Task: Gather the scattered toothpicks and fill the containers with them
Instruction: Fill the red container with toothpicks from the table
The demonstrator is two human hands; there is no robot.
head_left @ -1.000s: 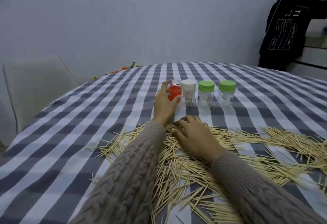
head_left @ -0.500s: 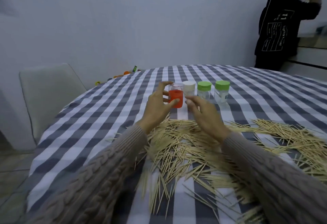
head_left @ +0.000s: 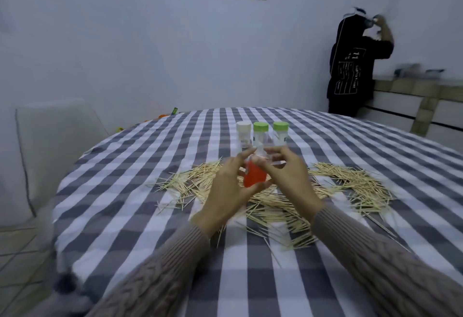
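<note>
My left hand (head_left: 225, 196) grips a small red container (head_left: 254, 177), held tilted above the toothpick pile. The thumb and fingers of my right hand (head_left: 290, 181) pinch the container's clear top end. Several loose wooden toothpicks (head_left: 350, 186) lie spread across the checked tablecloth under and beside both hands. Behind the hands stand three more clear containers in a row: one with a white lid (head_left: 243, 132) and two with green lids (head_left: 260, 132) (head_left: 280, 131).
The round table (head_left: 125, 191) wears a grey and white checked cloth. A pale chair (head_left: 57, 146) stands at its left edge. A person in black (head_left: 353, 71) stands by a counter at the back right. Small coloured items (head_left: 174, 111) lie at the far rim.
My left hand has lifted the red container off the table and brought it nearer. My right hand left the toothpicks and rose to the container's top. The view has tilted upward.
</note>
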